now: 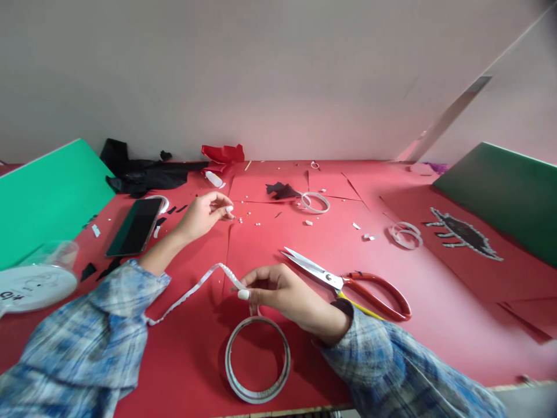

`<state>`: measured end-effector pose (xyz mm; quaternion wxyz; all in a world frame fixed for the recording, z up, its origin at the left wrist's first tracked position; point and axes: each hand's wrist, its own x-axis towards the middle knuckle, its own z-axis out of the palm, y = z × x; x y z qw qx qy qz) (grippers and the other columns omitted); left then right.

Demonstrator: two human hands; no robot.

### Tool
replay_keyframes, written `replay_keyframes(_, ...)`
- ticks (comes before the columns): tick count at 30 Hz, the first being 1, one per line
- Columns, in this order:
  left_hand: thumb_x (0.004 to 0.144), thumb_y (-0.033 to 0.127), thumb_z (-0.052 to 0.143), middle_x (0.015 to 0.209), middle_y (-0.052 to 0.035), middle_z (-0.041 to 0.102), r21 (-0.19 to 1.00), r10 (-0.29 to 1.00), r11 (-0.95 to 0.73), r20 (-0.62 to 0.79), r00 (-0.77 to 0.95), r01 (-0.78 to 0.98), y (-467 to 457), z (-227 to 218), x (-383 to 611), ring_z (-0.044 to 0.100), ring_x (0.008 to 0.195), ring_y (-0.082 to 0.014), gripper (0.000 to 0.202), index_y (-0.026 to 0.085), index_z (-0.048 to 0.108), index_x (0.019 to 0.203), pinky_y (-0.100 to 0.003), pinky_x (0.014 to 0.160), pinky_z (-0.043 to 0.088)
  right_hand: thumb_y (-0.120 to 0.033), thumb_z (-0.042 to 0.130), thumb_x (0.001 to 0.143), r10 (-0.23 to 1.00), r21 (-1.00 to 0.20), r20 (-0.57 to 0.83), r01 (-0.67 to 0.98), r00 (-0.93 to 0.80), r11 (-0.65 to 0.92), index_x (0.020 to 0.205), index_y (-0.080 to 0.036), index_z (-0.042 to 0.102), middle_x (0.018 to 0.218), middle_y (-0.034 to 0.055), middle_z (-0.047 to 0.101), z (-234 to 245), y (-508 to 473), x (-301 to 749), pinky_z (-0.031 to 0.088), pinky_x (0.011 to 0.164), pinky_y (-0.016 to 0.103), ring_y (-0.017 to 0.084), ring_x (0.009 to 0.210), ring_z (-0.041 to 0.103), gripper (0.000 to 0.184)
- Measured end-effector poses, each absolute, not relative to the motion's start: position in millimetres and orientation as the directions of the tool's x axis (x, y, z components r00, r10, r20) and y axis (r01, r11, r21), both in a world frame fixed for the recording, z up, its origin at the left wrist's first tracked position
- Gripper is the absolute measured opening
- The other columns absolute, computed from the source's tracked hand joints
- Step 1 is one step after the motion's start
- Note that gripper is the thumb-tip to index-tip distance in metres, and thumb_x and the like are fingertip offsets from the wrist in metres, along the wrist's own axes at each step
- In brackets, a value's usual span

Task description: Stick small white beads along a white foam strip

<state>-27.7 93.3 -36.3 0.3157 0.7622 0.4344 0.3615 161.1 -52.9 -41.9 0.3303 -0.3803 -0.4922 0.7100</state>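
Observation:
My right hand (282, 293) pinches a narrow white strip of tape (204, 277) between thumb and fingers. From there the strip arches left and runs down to my left sleeve. Just below the right hand is a roll of tape (257, 360), with a short end reaching up toward my fingers. Farther off, my left hand (204, 215) is low over the red surface with its fingertips drawn together. What they hold, if anything, is too small to make out. Tiny white balls (241, 220) lie scattered beside those fingertips. Right of my right hand rest open scissors (335, 280) with red handles.
Left are a phone (134, 227), a clear cup (61, 254), a white fan-like disc (35, 288) and a green board (52, 197). Black scraps (148, 174) and a small white bottle (213, 179) lie behind. A white-edged dark cutout (465, 232) and another green board (505, 197) are right.

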Motion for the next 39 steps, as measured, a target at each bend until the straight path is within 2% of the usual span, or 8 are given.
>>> replay_keyframes(2, 0.079, 0.035, 0.065, 0.076, -0.004, 0.065, 0.854, 0.877, -0.402, 0.256, 0.407, 0.33, 65, -24, -31, 0.066, 0.07, -0.0155, 0.021, 0.014, 0.063, 0.082, -0.031, 0.071, 0.056, -0.041, 0.075, 0.069, 0.848, -0.952, -0.208, -0.096, -0.488, -0.289, 0.086, -0.014, 0.07, 0.059, -0.0022, 0.06, -41, -54, 161, 0.045, 0.06, 0.026, 0.01, 0.055, 0.055, 0.033)
replay_keyframes(6, 0.08, 0.027, 0.065, 0.082, -0.0031, 0.067, 0.778, 0.786, -0.536, 0.318, 0.53, 0.328, 12, -5, -35, 0.064, 0.071, -0.0134, 0.01, 0.023, 0.074, 0.084, -0.024, 0.062, 0.054, -0.043, 0.073, 0.071, 0.854, -0.96, -0.175, -0.105, -0.49, -0.258, 0.084, -0.015, 0.069, 0.061, -0.0017, 0.061, -40, -54, 161, 0.046, 0.061, 0.026, 0.01, 0.056, 0.056, 0.031)
replay_keyframes(11, 0.083, 0.03, 0.063, 0.087, -0.0011, 0.071, 0.765, 0.763, -0.56, 0.325, 0.559, 0.318, -15, -2, -41, 0.067, 0.078, -0.0171, 0.014, 0.035, 0.075, 0.088, -0.027, 0.068, 0.057, -0.039, 0.071, 0.073, 0.869, -0.966, -0.162, -0.107, -0.467, -0.237, 0.081, -0.014, 0.07, 0.064, -0.0007, 0.062, -42, -53, 162, 0.046, 0.063, 0.026, 0.01, 0.058, 0.055, 0.026)
replay_keyframes(17, 0.085, 0.02, 0.06, 0.108, -0.0035, 0.061, 0.672, 0.749, -0.648, 0.48, 0.457, 0.357, -22, -14, -42, 0.063, 0.069, -0.0107, 0.018, 0.031, 0.074, 0.09, -0.025, 0.061, 0.056, -0.032, 0.069, 0.076, 0.891, -0.964, -0.154, -0.133, -0.426, -0.23, 0.092, -0.015, 0.072, 0.078, 0.0027, 0.066, -41, -53, 162, 0.047, 0.061, 0.026, 0.009, 0.059, 0.054, 0.024)
replay_keyframes(24, 0.08, 0.011, 0.066, 0.097, -0.0017, 0.052, 0.504, 0.618, -0.785, 0.683, 0.39, 0.361, -31, -31, -37, 0.055, 0.072, -0.0111, 0.034, 0.038, 0.069, 0.101, -0.026, 0.06, 0.056, -0.036, 0.069, 0.076, 0.881, -0.959, -0.184, -0.116, -0.437, -0.258, 0.088, -0.015, 0.073, 0.075, 0.0026, 0.066, -35, -56, 162, 0.047, 0.06, 0.025, 0.01, 0.06, 0.054, 0.025)
replay_keyframes(28, 0.077, 0.015, 0.07, 0.095, -0.0029, 0.051, 0.528, 0.64, -0.766, 0.681, 0.357, 0.367, -32, -40, -33, 0.051, 0.081, -0.0148, 0.026, 0.035, 0.072, 0.093, -0.029, 0.064, 0.053, -0.043, 0.069, 0.075, 0.873, -0.964, -0.183, -0.092, -0.453, -0.25, 0.089, -0.016, 0.074, 0.076, 0.0029, 0.065, -32, -57, 161, 0.047, 0.063, 0.026, 0.01, 0.06, 0.054, 0.031)
replay_keyframes(32, 0.078, 0.018, 0.07, 0.096, -0.003, 0.051, 0.593, 0.687, -0.727, 0.641, 0.343, 0.347, -31, -44, -30, 0.047, 0.076, -0.0135, 0.015, 0.032, 0.073, 0.083, -0.03, 0.065, 0.05, -0.043, 0.068, 0.076, 0.868, -0.97, -0.161, -0.088, -0.469, -0.227, 0.092, -0.017, 0.075, 0.077, 0.003, 0.065, -32, -58, 160, 0.047, 0.063, 0.027, 0.01, 0.06, 0.053, 0.031)
replay_keyframes(39, 0.079, 0.015, 0.069, 0.102, -0.0033, 0.051, 0.594, 0.674, -0.737, 0.62, 0.401, 0.322, -28, -46, -31, 0.046, 0.078, -0.0128, 0.017, 0.029, 0.072, 0.087, -0.031, 0.069, 0.048, -0.041, 0.068, 0.078, 0.876, -0.973, -0.129, -0.109, -0.465, -0.201, 0.092, -0.018, 0.075, 0.077, 0.003, 0.064, -34, -60, 160, 0.046, 0.063, 0.026, 0.01, 0.059, 0.054, 0.028)
